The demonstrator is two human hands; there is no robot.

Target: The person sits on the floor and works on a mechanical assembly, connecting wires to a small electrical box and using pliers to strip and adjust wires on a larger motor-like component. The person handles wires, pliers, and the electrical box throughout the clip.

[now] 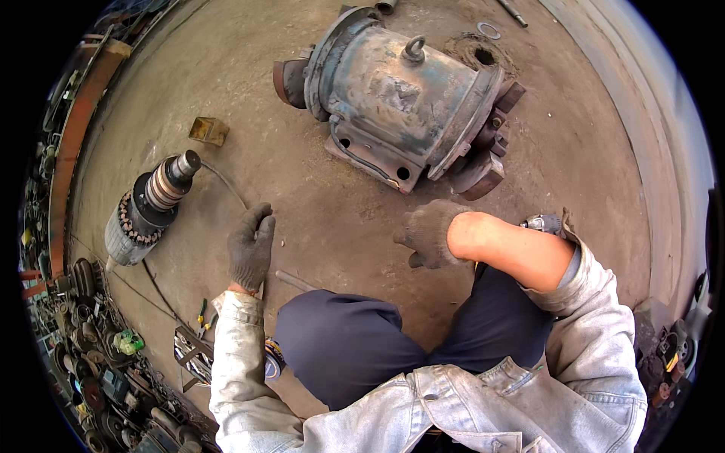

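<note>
My left hand, in a dark work glove, hovers over the floor with its fingers stretched out and nothing seen in it. Also gloved, my right hand points leftward above my knee; its fingers are partly bent and apart, and no object shows in them. Ahead of the right hand lies a large worn electric motor housing on its side, with a lifting eye on top. Left of my left hand rests a wound motor rotor with copper slip rings. A short pale rod lies by my knee.
A small yellowish open box sits beyond the rotor. Metal blocks stand against the housing. A power tool is partly hidden behind my right forearm. Pliers and a tool tray lie left; piled parts line that edge.
</note>
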